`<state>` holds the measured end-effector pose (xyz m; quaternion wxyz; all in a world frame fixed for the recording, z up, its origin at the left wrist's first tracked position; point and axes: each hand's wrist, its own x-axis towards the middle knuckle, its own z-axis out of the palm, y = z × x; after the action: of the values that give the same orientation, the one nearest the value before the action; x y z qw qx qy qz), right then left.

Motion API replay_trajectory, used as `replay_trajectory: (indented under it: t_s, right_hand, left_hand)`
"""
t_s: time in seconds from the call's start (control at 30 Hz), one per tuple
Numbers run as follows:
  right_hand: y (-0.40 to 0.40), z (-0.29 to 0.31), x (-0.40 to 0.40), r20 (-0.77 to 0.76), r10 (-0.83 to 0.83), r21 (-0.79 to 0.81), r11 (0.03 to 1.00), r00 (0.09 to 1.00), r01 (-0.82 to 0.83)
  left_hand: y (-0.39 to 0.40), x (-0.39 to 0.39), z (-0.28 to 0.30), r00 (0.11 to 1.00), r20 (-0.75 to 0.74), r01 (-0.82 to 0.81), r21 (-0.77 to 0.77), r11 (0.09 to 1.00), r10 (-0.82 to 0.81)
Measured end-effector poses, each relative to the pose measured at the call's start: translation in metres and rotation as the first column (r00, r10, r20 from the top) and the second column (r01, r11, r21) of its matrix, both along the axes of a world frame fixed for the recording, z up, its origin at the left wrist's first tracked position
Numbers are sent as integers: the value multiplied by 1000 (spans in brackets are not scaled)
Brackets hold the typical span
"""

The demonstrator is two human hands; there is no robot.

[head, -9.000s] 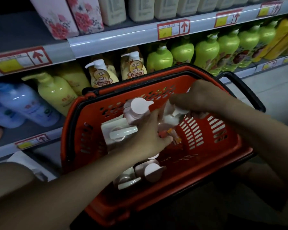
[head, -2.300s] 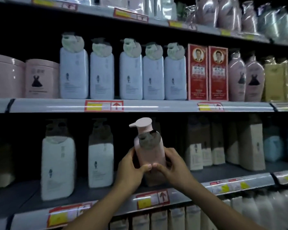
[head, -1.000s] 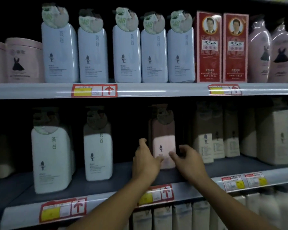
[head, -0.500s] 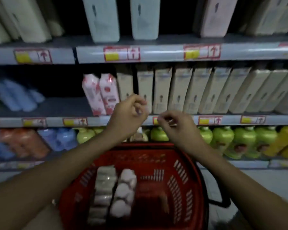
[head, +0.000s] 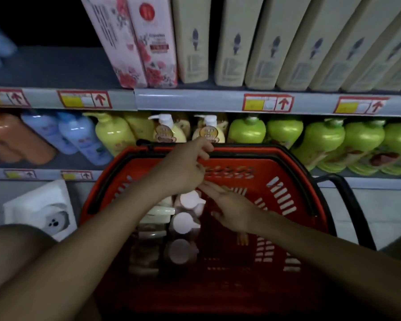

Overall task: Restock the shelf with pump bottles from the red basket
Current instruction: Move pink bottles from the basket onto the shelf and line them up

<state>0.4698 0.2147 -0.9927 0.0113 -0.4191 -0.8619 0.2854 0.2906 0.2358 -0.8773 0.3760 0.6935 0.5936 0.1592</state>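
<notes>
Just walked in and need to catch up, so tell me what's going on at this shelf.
A person is restocking store shelves from a red plastic basket set in front of the lower shelves. Both bare hands reach over it and hold nothing: the left hand hangs near the far rim with fingers loosely curled, the right hand lies flat with fingers straight. Just below them, several pink pump bottles and cream pump bottles stand in the basket's left half, not yet shelved.
</notes>
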Motion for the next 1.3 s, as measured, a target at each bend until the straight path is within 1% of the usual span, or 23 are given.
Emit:
replay_trajectory:
  t_s: [0.1,0.2,0.27,0.33,0.37,0.4,0.47,0.57,0.67,0.77,0.8,0.87,0.9,0.97,1.0,1.07,1.1,1.13,1.17,1.2,1.23,1.27,1.3]
  right_hand:
    - [2,-9,-12,23,77,22,997,997,-77]
    - [1,-15,-18,56,102,53,993,993,-105]
    - [1,-16,-19,38,97,85,991,995,-100]
    - [4,-18,-18,9,93,132,987,996,-93]
    - [5,-20,-16,-4,92,134,987,996,-91]
    - [6,-22,-14,-35,80,96,992,996,-76]
    - [5,-24,-7,-137,18,-37,999,990,-23]
    - [2,-23,3,-242,-115,-116,989,963,89]
    - [2,-7,9,-339,-273,-138,961,900,240]
    - [6,22,17,-409,-420,-103,904,810,416]
    - [8,34,20,-421,-459,-91,880,783,467]
    - [11,58,24,-443,-519,-85,836,731,542]
    - [10,70,26,-461,-530,-75,823,712,564]
    - [7,92,29,-487,-540,-45,800,686,598]
    - [5,102,30,-497,-553,-35,782,668,622]
    - [0,118,32,-517,-598,-32,728,612,685]
    - [-4,125,31,-523,-623,-38,699,582,714]
    - [-8,131,30,-526,-639,-39,677,561,735]
    - [-13,138,29,-533,-645,-36,664,548,747]
    - [-16,145,29,-544,-641,-36,662,541,748]
    - [-18,152,31,-569,-627,-59,677,533,734]
    - [-18,158,36,-616,-602,-114,706,508,699]
    - [-16,162,43,-664,-579,-183,739,472,649]
  left_hand:
    - [6,-8,-15,990,-126,41,-106,994,-55]
    - [-3,-13,-27,944,-261,140,-242,960,-203]
    - [-8,-13,-31,906,-334,180,-255,950,-261]
    - [-7,-12,-32,919,-323,154,-230,961,-224]
    - [-6,-12,-32,928,-313,138,-220,966,-204]
    - [-5,-12,-32,932,-307,126,-219,968,-191]
    - [-4,-12,-33,932,-310,119,-230,966,-188]
    - [-4,-14,-36,939,-302,97,-226,969,-164]
    - [-4,-21,-36,958,-268,53,-176,983,-100]
    - [-4,-27,-31,985,-151,49,-193,980,-79]
    - [-6,-26,-29,983,-151,84,-153,985,-108]
    - [-13,-16,-27,951,-245,199,10,980,-190]
    - [-20,-7,-27,940,-254,248,55,967,-227]
    - [-33,13,-31,940,-197,297,78,952,-278]
    - [-37,23,-33,954,-137,278,84,957,-265]
    - [-40,39,-31,986,58,153,86,985,-158]
    - [-39,44,-29,987,128,81,112,990,-95]
    - [-38,48,-27,987,156,13,160,987,-38]
    - [-37,50,-24,989,147,-35,205,978,4]
    - [-36,50,-20,992,126,-62,243,968,31]
    - [-34,48,-16,990,134,-85,249,965,52]
    - [-31,46,-12,979,191,-112,218,969,70]
    - [-27,44,-8,952,292,-137,162,977,86]
